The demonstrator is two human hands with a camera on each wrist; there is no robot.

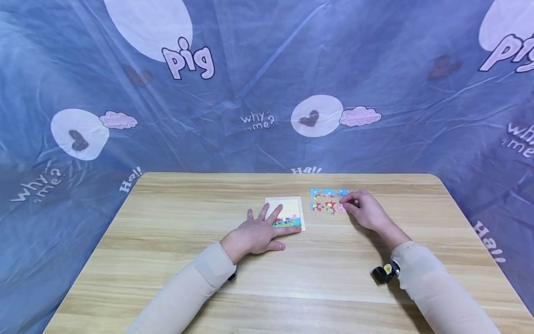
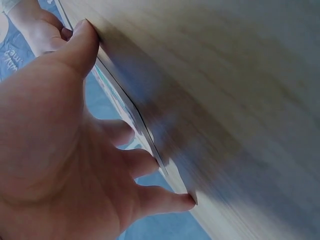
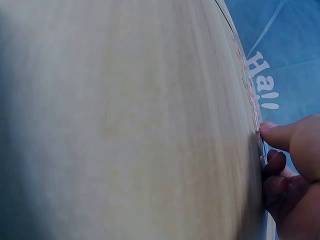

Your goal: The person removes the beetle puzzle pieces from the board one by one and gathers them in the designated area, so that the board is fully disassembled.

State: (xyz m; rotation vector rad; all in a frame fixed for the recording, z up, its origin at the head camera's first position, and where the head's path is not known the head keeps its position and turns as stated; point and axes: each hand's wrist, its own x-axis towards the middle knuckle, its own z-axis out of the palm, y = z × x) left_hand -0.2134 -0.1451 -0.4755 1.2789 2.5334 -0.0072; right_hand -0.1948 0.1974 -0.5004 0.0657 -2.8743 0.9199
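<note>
A puzzle board (image 1: 303, 214) with a pale border lies flat near the middle of the table, its lower strip filled with a colourful picture. My left hand (image 1: 259, 232) rests on it with fingers spread, the fingertips on the board and its edge. To the right, several loose puzzle pieces (image 1: 329, 192) lie in two rows, blue ones behind, red and green ones in front. At the right end of the front row, my right hand (image 1: 367, 211) pinches a pinkish puzzle piece (image 1: 343, 208) between thumb and fingers, low at the tabletop. Its fingers partly cover that piece.
The wooden table (image 1: 187, 204) has rounded far corners and reaches back to a blue printed cloth (image 1: 258, 153), which hangs behind it and at both sides. A small black camera (image 1: 383, 274) sits on the right wrist.
</note>
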